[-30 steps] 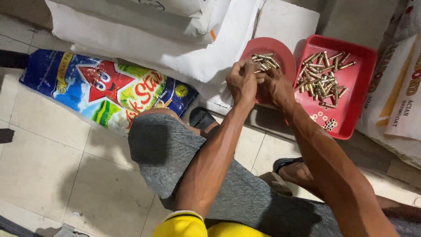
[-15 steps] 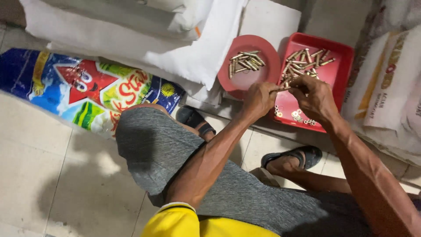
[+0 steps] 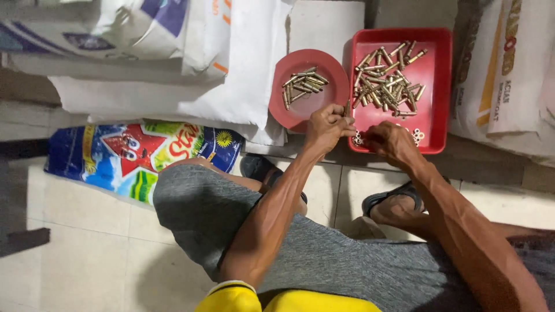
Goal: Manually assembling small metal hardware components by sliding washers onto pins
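Pinching a brass pin (image 3: 347,108), the left hand (image 3: 325,126) is held at tray (image 3: 437,86) edge, 9 o'clock; right hand (image 3: 390,141) fingers are curled on washers (image 3: 416,136) for picking.

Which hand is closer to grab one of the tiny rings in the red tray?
Probably the right hand: it rests in the red tray beside the small rings. The left hand holds a brass pin.

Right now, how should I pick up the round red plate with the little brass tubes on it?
Grip the round red plate by its bare near-left rim, coming from below. The brass tubes lie loose in the middle, so keep it level. The square red tray blocks its right side.
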